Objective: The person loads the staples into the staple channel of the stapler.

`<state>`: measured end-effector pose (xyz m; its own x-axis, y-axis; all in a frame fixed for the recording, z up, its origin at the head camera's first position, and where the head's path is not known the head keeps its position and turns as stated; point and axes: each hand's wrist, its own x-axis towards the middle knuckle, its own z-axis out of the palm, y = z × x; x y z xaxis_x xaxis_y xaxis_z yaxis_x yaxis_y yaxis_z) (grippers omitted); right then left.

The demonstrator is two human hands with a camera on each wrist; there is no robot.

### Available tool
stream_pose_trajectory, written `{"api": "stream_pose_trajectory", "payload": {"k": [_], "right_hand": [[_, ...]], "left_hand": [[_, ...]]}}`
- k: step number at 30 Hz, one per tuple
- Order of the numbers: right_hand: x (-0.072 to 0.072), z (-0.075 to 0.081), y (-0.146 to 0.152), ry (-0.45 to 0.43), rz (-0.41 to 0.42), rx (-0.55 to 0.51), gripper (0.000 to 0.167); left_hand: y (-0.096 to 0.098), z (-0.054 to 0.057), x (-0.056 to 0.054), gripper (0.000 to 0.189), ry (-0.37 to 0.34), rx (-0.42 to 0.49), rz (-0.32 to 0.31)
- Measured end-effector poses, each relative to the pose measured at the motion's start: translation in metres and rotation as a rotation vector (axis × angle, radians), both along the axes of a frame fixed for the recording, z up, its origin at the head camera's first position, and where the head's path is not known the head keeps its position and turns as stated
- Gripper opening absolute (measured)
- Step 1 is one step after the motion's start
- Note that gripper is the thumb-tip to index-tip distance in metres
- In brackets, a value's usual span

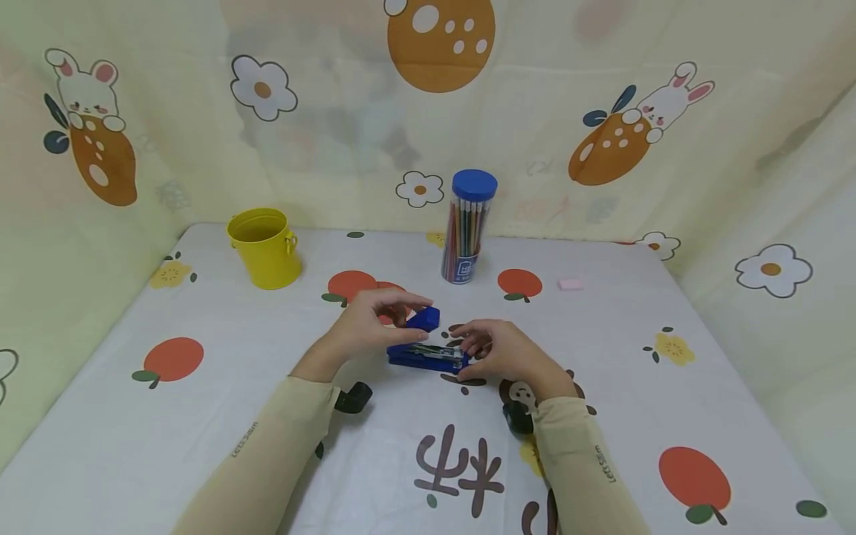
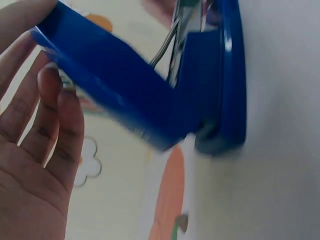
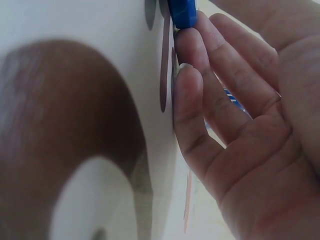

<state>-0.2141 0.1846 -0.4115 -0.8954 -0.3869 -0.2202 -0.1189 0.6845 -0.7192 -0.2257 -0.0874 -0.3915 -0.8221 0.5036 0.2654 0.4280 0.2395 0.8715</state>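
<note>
A blue stapler (image 1: 417,361) lies on the table between my two hands with its top raised, baring the metal magazine (image 1: 438,351). My left hand (image 1: 361,323) pinches the lifted blue cover (image 1: 425,319) between thumb and fingers. Close up in the left wrist view, the cover (image 2: 115,80) angles away from the stapler's base (image 2: 232,75), joined to it at the hinge. My right hand (image 1: 515,353) holds the right end of the base, thumb on the near side and fingers curled on the far side. Its fingers (image 3: 192,95) reach the blue tip (image 3: 183,12) in the right wrist view.
A yellow bucket (image 1: 267,260) stands at the back left. Behind the hands is a clear tube of pencils (image 1: 463,234) with a blue lid. A pink eraser (image 1: 571,284) lies to its right. Patterned cloth covers the table (image 1: 247,327) and hangs behind it.
</note>
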Motion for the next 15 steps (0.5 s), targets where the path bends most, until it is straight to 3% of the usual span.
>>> {"api": "stream_pose_trajectory", "payload": {"k": [10, 15], "right_hand": [[0.0, 0.002, 0.0, 0.018, 0.014, 0.001, 0.065], [0.001, 0.002, 0.0, 0.017, 0.012, -0.011, 0.063]], "left_hand": [[0.029, -0.012, 0.001, 0.046, 0.121, -0.123, -0.048], [0.037, -0.018, 0.004, 0.045, 0.104, -0.164, -0.039]]}}
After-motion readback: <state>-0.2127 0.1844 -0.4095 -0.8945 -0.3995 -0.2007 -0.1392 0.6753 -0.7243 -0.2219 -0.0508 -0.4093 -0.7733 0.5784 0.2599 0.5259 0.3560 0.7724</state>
